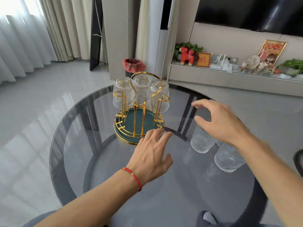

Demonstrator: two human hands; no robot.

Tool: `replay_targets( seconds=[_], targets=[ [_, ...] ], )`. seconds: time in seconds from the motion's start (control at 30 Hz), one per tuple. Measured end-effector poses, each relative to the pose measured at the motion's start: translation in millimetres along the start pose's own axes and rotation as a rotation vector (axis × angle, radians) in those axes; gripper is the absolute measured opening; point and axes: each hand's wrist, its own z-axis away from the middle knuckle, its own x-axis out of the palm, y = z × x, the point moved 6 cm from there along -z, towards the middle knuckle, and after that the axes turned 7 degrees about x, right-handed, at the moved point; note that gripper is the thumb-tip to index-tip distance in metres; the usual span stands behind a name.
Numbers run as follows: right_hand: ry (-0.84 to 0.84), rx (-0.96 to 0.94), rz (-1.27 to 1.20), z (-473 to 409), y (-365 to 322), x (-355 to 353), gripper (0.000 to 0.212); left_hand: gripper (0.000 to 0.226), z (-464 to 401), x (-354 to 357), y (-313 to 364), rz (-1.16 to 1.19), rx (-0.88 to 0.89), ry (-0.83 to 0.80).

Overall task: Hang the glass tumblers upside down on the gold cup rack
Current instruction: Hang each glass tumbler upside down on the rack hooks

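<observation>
The gold cup rack [139,115] with a dark green round base stands at the middle of the round glass table [78,145]. Three ribbed glass tumblers hang upside down on its far pegs: left [122,93], middle [142,89], right [159,95]. Its near pegs are bare. To the right, tumblers stand on the table: one [202,140] just under my right hand [219,123], another [227,158] nearer me, and a third mostly hidden behind my wrist. My right hand hovers open above them. My left hand [151,154] is open, fingers spread, by the rack's front rim.
A red-lined bin [133,65] stands on the floor beyond the table. A low TV shelf [229,74] with ornaments runs along the right wall. A dark rounded object [298,159] shows at the right edge. Curtains hang at the left.
</observation>
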Motion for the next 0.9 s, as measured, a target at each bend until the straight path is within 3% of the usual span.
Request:
replay_targets(
  seconds=[0.1, 0.17, 0.4, 0.53, 0.73, 0.9],
  targets=[
    [0.223, 0.117, -0.005, 58.6, 38.8, -14.1, 0.038, 0.064, -4.2, 8.4, 21.0, 0.107, 0.064, 0.017],
    [0.268, 0.192, 0.034, 75.4, 52.3, -7.9, 0.048, 0.063, 2.2, 5.4, 13.8, 0.154, 0.035, 0.051],
    [0.124, 0.471, -0.244, 103.1, 113.5, 4.9, 0.087, 0.056, 4.6, 8.4, 30.2, 0.415, -0.132, 0.137],
    [0.05, 0.593, -0.36, 107.6, 139.8, 11.6, 0.091, 0.053, 3.9, 14.8, 37.7, 0.54, -0.184, 0.129],
    [0.029, 0.594, -0.384, 109.3, 142.5, 7.0, 0.086, 0.05, 6.9, 19.6, 40.4, 0.653, -0.215, 0.102],
    [-0.07, 0.367, -0.32, 109.1, 101.6, 6.9, 0.082, 0.054, 10.6, 16.0, 46.6, 0.728, -0.181, 0.093]
  ],
)
